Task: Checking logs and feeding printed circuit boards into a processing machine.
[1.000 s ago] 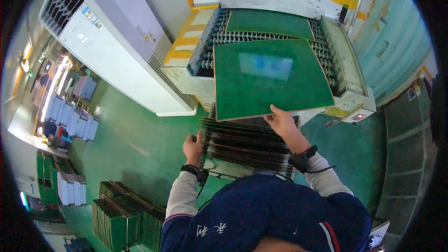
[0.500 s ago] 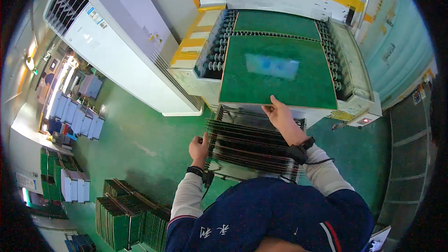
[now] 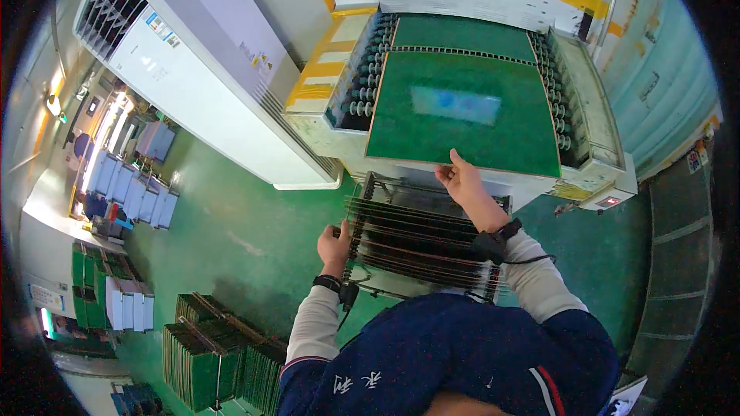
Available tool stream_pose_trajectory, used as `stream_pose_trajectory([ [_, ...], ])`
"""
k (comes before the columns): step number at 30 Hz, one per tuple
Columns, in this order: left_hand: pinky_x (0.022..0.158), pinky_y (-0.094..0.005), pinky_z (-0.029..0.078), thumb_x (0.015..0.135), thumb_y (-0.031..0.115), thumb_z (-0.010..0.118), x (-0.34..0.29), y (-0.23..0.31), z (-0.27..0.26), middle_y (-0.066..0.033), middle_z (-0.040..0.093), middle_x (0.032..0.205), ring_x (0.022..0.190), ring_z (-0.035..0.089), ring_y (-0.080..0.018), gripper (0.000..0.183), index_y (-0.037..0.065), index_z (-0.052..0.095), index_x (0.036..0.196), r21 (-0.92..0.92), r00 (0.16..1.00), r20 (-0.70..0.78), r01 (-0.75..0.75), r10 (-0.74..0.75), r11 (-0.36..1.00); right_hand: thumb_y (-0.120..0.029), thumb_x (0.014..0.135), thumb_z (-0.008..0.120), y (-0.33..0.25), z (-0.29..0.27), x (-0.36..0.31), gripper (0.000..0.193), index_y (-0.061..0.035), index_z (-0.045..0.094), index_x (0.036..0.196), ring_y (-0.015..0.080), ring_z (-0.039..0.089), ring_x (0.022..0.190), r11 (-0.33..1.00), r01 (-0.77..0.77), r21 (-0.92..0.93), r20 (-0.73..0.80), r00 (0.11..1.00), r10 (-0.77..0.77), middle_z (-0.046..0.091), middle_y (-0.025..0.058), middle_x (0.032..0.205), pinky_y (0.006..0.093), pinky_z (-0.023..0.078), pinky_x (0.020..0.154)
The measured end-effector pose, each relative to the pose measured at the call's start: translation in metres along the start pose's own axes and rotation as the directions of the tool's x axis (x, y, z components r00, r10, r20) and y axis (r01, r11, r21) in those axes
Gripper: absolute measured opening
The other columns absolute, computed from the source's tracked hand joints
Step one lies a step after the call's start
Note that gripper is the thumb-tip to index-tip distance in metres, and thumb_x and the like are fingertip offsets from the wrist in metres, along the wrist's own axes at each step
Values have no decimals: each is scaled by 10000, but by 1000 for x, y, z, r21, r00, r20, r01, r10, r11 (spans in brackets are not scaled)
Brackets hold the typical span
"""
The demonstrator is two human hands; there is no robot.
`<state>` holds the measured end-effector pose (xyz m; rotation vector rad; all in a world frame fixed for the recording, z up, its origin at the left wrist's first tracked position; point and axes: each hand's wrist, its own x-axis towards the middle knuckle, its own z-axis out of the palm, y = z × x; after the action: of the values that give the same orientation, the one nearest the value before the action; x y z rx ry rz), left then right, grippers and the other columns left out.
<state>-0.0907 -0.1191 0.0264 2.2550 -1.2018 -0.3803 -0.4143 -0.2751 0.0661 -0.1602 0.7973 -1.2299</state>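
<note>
A large green panel lies on the machine's rollers, its near edge jutting out toward me. My right hand is at the middle of that edge, thumb above and the other fingers curled below it. Farther in, a second green panel lies on the rollers beyond a narrow gap. Below the machine's front stands a black rack with several thin panels slotted in rows. My left hand is closed beside the rack's left side; whatever its fingers grip there is hidden.
The roller machine has side walls, yellow tape and a small red-lit switch. A tall white air conditioner stands to its left. More racked green panels stand on the floor at lower left. A dark panelled surface runs along the right.
The near green panel has slid slightly farther onto the rollers, away from me, and my right hand has followed its edge. My left hand keeps its place by the rack. The view has shifted slightly.
</note>
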Motion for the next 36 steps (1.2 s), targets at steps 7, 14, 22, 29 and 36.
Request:
stream_pose_trajectory([
  [7,623,-458,471,875,524,643,0,-2,3,-202,632,681,638,616,-388,560,-25,623,771,-19,998,-41,-54,53,998,-318,950,660,-1,5,4,292,-44,579,1009,267,632,798,1000,9,3,20,1000,-9,645,130,895,420,531,761],
  [14,636,-457,486,865,521,651,2,-6,5,-202,641,692,661,631,-384,548,-12,631,743,-17,999,-34,-38,38,999,-324,951,659,0,4,10,291,-47,592,1010,268,639,801,1000,16,-3,28,999,-16,656,131,923,419,531,770],
  [22,640,-478,491,854,541,640,1,-2,5,-220,646,717,699,637,-419,570,-14,614,726,-22,998,-38,-49,48,999,-331,932,685,-3,4,12,295,-63,596,1017,274,644,814,1000,7,-5,-7,1000,-7,657,132,930,423,538,746],
  [29,643,-477,491,863,543,634,2,-3,5,-207,652,713,696,641,-410,569,-14,622,744,-6,998,-32,-47,47,999,-371,928,682,-6,7,12,326,-63,597,993,260,640,787,999,5,-39,16,1000,-4,648,118,891,403,541,703],
  [36,651,-467,499,855,552,639,1,-8,7,-200,659,715,695,647,-400,570,-7,638,747,-14,997,-56,-46,45,999,-485,922,653,-11,13,18,473,-12,630,934,209,619,687,971,-101,-218,10,994,105,659,105,820,354,531,626],
])
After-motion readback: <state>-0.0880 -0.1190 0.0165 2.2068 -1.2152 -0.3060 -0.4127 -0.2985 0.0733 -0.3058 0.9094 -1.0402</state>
